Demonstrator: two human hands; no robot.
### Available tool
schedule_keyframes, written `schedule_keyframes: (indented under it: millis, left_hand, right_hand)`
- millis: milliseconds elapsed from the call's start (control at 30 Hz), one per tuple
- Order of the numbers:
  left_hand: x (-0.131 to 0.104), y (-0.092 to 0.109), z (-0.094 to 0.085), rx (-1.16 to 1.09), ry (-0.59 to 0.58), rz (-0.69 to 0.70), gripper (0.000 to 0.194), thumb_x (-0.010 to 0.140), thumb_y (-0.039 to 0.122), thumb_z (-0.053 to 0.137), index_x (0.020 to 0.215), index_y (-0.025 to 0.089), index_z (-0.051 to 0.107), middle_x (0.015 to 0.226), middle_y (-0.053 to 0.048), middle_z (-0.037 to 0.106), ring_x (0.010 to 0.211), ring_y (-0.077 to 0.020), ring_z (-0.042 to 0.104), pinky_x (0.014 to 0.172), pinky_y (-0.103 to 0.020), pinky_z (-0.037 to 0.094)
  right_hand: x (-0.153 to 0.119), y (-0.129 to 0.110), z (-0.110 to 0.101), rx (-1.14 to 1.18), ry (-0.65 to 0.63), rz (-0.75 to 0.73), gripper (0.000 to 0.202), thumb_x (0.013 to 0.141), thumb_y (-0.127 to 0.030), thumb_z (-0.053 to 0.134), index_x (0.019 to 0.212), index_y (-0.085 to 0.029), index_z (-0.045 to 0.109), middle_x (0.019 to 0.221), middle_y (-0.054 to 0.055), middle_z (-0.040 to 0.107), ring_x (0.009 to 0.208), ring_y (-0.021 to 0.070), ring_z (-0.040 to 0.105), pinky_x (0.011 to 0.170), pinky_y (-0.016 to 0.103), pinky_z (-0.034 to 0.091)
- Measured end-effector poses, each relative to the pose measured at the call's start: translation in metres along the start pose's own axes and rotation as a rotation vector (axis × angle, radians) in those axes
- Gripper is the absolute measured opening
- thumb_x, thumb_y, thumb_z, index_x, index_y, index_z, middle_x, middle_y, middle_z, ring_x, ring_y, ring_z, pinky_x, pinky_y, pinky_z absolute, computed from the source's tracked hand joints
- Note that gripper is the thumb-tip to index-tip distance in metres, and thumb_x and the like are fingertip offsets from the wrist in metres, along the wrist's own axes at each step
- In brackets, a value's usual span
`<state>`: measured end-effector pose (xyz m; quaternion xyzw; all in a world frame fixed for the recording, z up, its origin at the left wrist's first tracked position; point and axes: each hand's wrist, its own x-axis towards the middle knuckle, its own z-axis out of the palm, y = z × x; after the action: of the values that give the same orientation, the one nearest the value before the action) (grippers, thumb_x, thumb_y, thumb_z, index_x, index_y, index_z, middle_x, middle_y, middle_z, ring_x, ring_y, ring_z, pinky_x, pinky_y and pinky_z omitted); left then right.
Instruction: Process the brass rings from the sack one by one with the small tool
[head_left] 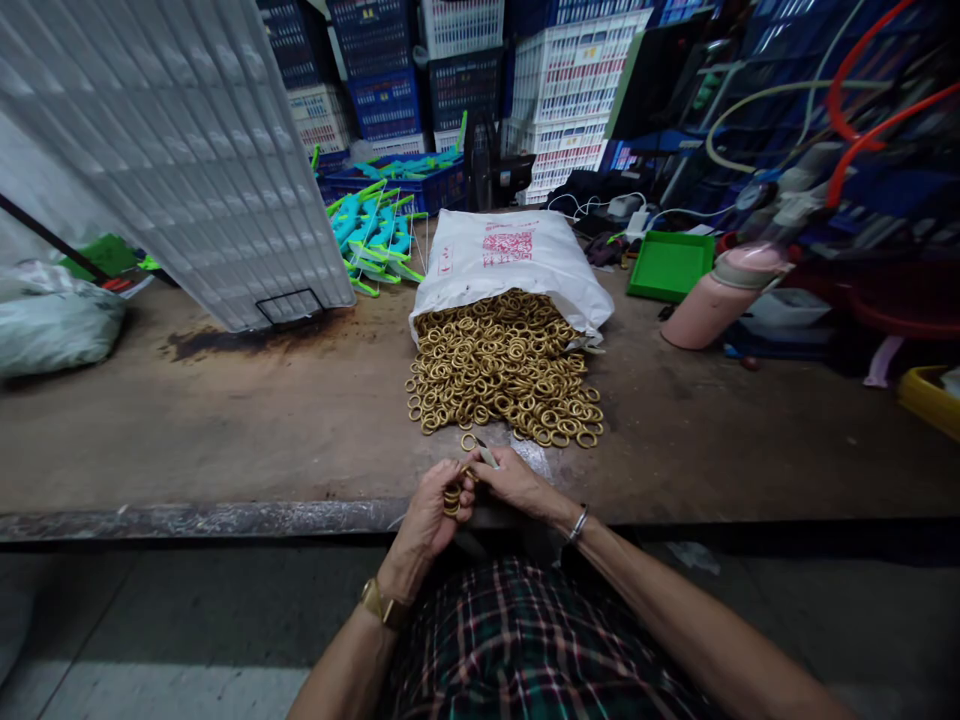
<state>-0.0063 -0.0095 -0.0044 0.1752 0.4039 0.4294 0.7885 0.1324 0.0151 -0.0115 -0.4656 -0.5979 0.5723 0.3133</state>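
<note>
Close to the table's front edge, my left hand (436, 503) is closed around several gold-coloured rings (451, 499), held in a small stack. My right hand (517, 482) meets it at the fingertips and grips a small knife (487, 455) with a pale handle and a dark tip pointing up and left. One ring sits between the two hands, partly hidden by the fingers. Just beyond lies a single loose ring (469, 441). Past that, a large heap of gold rings (502, 370) spills from the mouth of a white sack (480, 245) with red print.
A ribbed translucent panel (187, 150) leans at the left, near a plastic bag (60, 320). Turquoise and green plastic parts (375, 230) lie behind. At the right stand a green tray (671, 265) and a pink bottle (709, 305). Stacked crates (386, 100) fill the background.
</note>
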Motion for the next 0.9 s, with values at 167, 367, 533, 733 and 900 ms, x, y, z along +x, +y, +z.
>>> schedule_keyframes:
  millis: [167, 367, 533, 733, 900]
  left_hand:
    - [0.000, -0.002, -0.004, -0.007, 0.046, 0.008, 0.030, 0.061, 0.030, 0.071, 0.071, 0.015, 0.047, 0.060, 0.002, 0.054, 0.046, -0.0047, 0.046, 0.037, -0.012, 0.024]
    - [-0.001, -0.002, -0.003, 0.017, 0.053, 0.014, 0.030, 0.062, 0.031, 0.070, 0.075, 0.016, 0.047, 0.061, 0.003, 0.053, 0.046, -0.0045, 0.047, 0.037, -0.012, 0.026]
    - [-0.003, 0.000, -0.002, 0.025, -0.027, -0.043, 0.031, 0.066, 0.035, 0.069, 0.081, 0.016, 0.048, 0.060, 0.004, 0.049, 0.043, -0.0027, 0.044, 0.037, -0.011, 0.025]
    - [-0.004, -0.001, -0.002, 0.103, -0.044, 0.037, 0.032, 0.068, 0.038, 0.068, 0.079, 0.017, 0.046, 0.061, 0.005, 0.049, 0.043, -0.0024, 0.043, 0.038, -0.012, 0.027]
    - [-0.006, -0.002, 0.003, 0.498, 0.069, 0.269, 0.032, 0.074, 0.047, 0.058, 0.075, 0.016, 0.049, 0.057, 0.004, 0.050, 0.042, -0.0045, 0.041, 0.037, -0.015, 0.032]
  right_hand:
    - [-0.001, -0.005, -0.004, -0.134, 0.167, -0.104, 0.014, 0.075, -0.025, 0.047, 0.071, -0.017, 0.057, 0.063, -0.004, 0.053, 0.060, 0.0093, 0.045, 0.058, 0.020, 0.035]
    - [-0.002, -0.012, -0.005, -0.289, 0.161, -0.236, 0.015, 0.079, -0.025, 0.044, 0.074, -0.018, 0.057, 0.067, -0.001, 0.056, 0.066, 0.0118, 0.049, 0.063, 0.022, 0.036]
    - [-0.003, -0.012, -0.004, -0.347, 0.159, -0.302, 0.014, 0.080, -0.024, 0.044, 0.075, -0.018, 0.056, 0.070, -0.001, 0.056, 0.068, 0.0124, 0.050, 0.065, 0.023, 0.036]
    - [-0.001, -0.008, -0.002, -0.315, 0.178, -0.181, 0.021, 0.082, -0.031, 0.043, 0.068, -0.018, 0.052, 0.061, -0.003, 0.050, 0.059, 0.0103, 0.044, 0.058, 0.022, 0.034]
    - [-0.004, -0.009, 0.001, -0.106, 0.118, 0.065, 0.033, 0.084, -0.039, 0.038, 0.062, -0.018, 0.048, 0.050, -0.004, 0.047, 0.045, 0.0076, 0.038, 0.047, 0.020, 0.030]
